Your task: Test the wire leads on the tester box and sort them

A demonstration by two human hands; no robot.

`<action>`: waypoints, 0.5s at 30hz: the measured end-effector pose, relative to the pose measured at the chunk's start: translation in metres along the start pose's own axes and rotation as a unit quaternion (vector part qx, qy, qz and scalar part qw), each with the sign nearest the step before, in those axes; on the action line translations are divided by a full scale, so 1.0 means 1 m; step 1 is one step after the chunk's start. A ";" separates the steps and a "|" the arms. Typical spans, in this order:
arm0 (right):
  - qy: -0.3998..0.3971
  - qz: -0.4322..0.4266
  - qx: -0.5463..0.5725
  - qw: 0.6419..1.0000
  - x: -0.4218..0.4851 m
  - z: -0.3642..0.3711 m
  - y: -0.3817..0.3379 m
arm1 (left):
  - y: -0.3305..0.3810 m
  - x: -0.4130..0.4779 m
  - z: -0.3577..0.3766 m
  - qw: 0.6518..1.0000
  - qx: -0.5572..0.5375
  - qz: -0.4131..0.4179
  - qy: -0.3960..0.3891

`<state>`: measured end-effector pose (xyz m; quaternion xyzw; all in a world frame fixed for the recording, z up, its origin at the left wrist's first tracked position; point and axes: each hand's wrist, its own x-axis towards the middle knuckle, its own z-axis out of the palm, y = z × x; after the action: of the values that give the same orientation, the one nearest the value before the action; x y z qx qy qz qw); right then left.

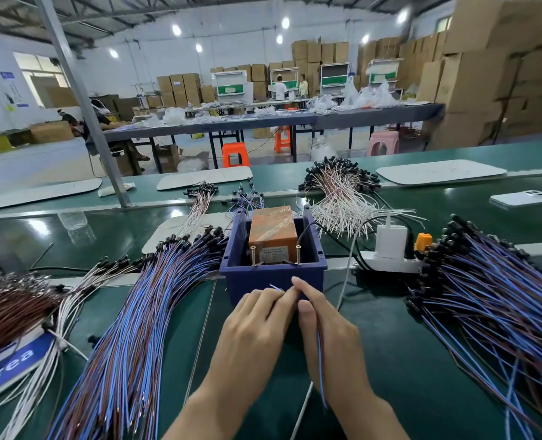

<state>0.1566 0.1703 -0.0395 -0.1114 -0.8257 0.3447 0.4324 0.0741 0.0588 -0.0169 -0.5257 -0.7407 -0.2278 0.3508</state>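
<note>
The tester box [272, 236], orange with two upright brass screws, sits inside a dark blue plastic bin [274, 276] on the green bench. Just in front of the bin, my left hand [253, 328] and my right hand [330, 338] meet fingertip to fingertip. Together they pinch a thin blue and brown wire lead [321, 373]. Its stripped ends poke up between my fingers, and its length trails back over my right hand toward me. A large fan of blue and brown leads [142, 312] lies to the left. Another pile of the same leads [498, 306] lies to the right.
White and brown leads [339, 192] are heaped behind the bin. Dark brown leads [9, 309] lie at the far left over a blue sign. A white power strip [390, 260] with plugs sits right of the bin, and a phone [523, 197] lies at the back right.
</note>
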 end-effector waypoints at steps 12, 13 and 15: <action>0.011 -0.006 -0.035 0.999 0.003 0.010 0.006 | -0.007 -0.014 0.018 0.974 -0.119 -0.159 0.112; 0.022 0.011 -0.014 1.000 0.003 0.011 0.007 | -0.005 -0.015 0.016 0.962 -0.153 -0.192 0.123; 0.036 0.051 0.014 0.998 0.004 0.013 0.008 | -0.002 -0.015 0.016 0.938 -0.201 -0.240 0.149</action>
<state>0.1432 0.1718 -0.0474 -0.1596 -0.7978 0.3733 0.4456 0.0710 0.0598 -0.0388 -0.3521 -0.7228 -0.5250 0.2792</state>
